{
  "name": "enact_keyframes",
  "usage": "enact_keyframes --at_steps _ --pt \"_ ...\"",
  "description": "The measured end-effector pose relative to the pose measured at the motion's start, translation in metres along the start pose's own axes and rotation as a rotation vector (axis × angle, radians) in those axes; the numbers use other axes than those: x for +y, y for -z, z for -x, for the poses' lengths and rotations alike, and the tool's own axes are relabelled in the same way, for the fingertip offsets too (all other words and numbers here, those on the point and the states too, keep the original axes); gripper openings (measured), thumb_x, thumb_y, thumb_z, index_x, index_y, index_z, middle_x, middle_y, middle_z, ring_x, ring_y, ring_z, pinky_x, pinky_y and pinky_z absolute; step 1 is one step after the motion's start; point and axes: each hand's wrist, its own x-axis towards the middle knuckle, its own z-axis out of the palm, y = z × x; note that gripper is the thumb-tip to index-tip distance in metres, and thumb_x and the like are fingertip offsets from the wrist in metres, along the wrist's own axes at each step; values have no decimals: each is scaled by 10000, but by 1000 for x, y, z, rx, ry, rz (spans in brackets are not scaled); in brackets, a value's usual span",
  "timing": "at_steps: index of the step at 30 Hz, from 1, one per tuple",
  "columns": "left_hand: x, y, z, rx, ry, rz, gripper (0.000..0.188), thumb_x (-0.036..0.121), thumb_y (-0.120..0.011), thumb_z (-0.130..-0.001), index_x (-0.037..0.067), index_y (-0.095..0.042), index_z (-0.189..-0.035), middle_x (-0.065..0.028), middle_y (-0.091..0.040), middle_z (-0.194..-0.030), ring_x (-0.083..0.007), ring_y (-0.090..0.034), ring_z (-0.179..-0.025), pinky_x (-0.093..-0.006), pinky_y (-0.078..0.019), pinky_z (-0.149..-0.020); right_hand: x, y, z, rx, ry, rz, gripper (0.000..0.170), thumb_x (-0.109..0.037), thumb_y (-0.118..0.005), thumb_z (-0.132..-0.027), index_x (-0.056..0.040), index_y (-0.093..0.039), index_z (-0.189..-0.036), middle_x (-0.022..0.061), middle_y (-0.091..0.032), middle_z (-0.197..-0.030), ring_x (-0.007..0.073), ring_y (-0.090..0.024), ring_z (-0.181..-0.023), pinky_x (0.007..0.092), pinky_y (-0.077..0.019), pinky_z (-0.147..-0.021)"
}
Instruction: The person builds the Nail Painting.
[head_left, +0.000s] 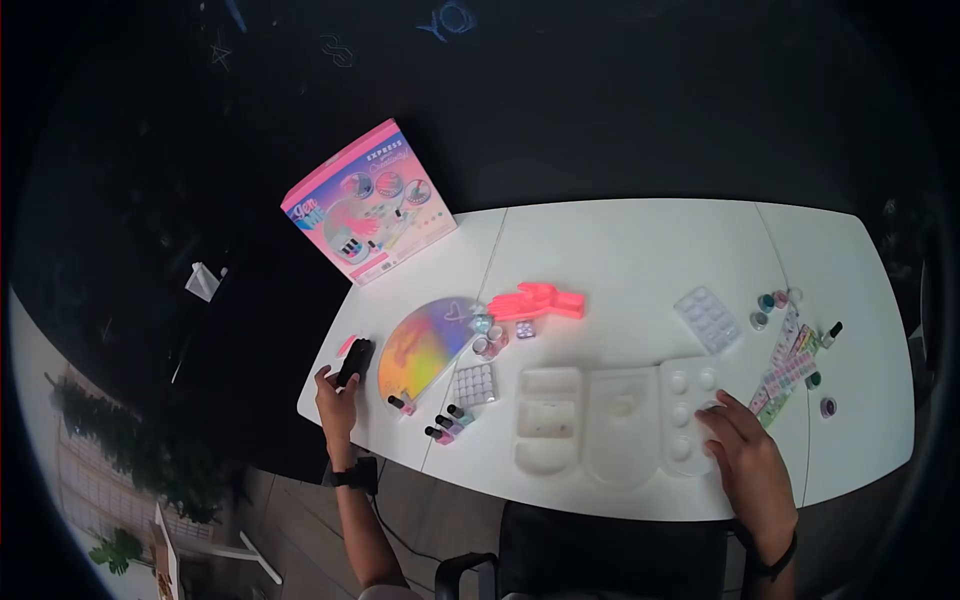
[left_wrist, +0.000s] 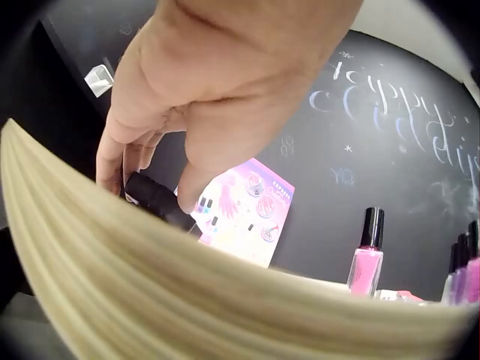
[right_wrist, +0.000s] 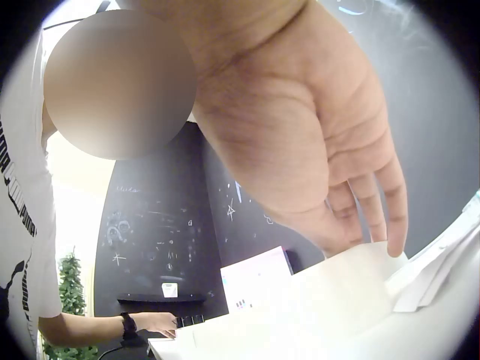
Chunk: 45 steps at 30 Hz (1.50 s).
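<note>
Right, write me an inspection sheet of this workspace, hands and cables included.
Surface: white table, seams crossing its top.
Job's things: black object at the left end, identity unclear; white tray near the close edge.
Clutter: pink model hand, rainbow board, polish bottles, nail sheets, patterned box.
Left hand: grips the black object.
Right hand: over the white tray's right section; firm contact unclear.
Cables: one thin dark cable beside the left forearm.
Surroundings: black wall with chalk drawings, black chair, green plant.

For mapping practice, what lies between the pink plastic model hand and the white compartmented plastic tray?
Head view: a small pale squarish piece, jars beside it.
</note>
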Motion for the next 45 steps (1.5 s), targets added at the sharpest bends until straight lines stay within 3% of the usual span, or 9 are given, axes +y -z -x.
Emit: enact_keyframes --at_steps 3,7,11,21,32,33,37,41,45 --pt "4 -10 5 84 -99 -312 669 164 -889 -1048 -69 -545 -1572 -320 -747 -1389 -519 -726 -1248 -582 -568 -1091 1 -1 0 -1 -1 -34 450 73 -808 -942 6 -758 -1384 189 -781 -1383 422 -669 -1507 520 -613 -1188" --pt "54 -15 3 118 -331 -522 558 228 -888 -1054 -77 -671 -1469 -331 -729 -1427 -518 -720 -1222 -565 -556 -1105 2 -2 1 -1 -3 -31 452 75 -805 -939 8 -757 -1383 186 -779 -1382 429 -669 -1505 519 -610 -1194" --pt "100 -22 -12 -281 -30 -212 812 594 -957 -941 -113 -781 -1300 -348 -795 -1234 -496 -763 -1215 -562 -588 -1102 1 -2 1 -7 -4 -28 449 66 -803 -943 6 -756 -1386 184 -774 -1391 434 -670 -1501 520 -604 -1203" --pt "102 -38 -29 -529 -37 -429 1000 709 -1066 -714 -151 -754 -1117 -327 -815 -1055 -505 -812 -994 -547 -657 -892 -1 1 1 -29 -8 -15 462 32 -824 -955 0 -752 -1410 176 -772 -1405 418 -667 -1507 511 -599 -1217" --pt "86 -34 -44 -256 -148 -376 815 510 -1157 -656 -67 -727 -1039 -218 -810 -969 -349 -804 -880 -495 -631 -794 -1 -1 4 -6 13 20 460 43 -828 -943 8 -760 -1396 183 -770 -1405 419 -671 -1502 509 -596 -1221" --pt "85 -33 -52 -348 -45 -278 947 478 -1189 -585 -113 -701 -1141 -257 -771 -1056 -441 -741 -1022 -553 -643 -895 -1 -1 4 -5 9 11 459 46 -827 -941 7 -762 -1394 184 -770 -1402 420 -672 -1501 510 -597 -1218" --pt "93 -31 -50 -219 -113 -214 861 334 -1200 -570 -95 -715 -1139 -245 -748 -1111 -415 -741 -987 -527 -648 -902 2 -3 5 2 16 6 461 47 -828 -938 8 -761 -1393 186 -769 -1395 423 -674 -1500 510 -599 -1211" --pt "82 -29 -54 -138 -120 181 508 28 -1021 -821 0 -718 -1228 -173 -693 -1117 -346 -698 -961 -463 -586 -873 0 -2 6 4 25 8 439 49 -794 -965 10 -753 -1400 191 -769 -1385 427 -672 -1504 513 -595 -1214" --pt "128 0 -37 102 -415 -36 460 13 -972 -864 0 -682 -1222 -153 -638 -1130 -339 -650 -1054 -442 -548 -961 1 -4 7 5 60 33 453 54 -759 -987 12 -721 -1437 211 -763 -1398 439 -670 -1502 519 -590 -1220"
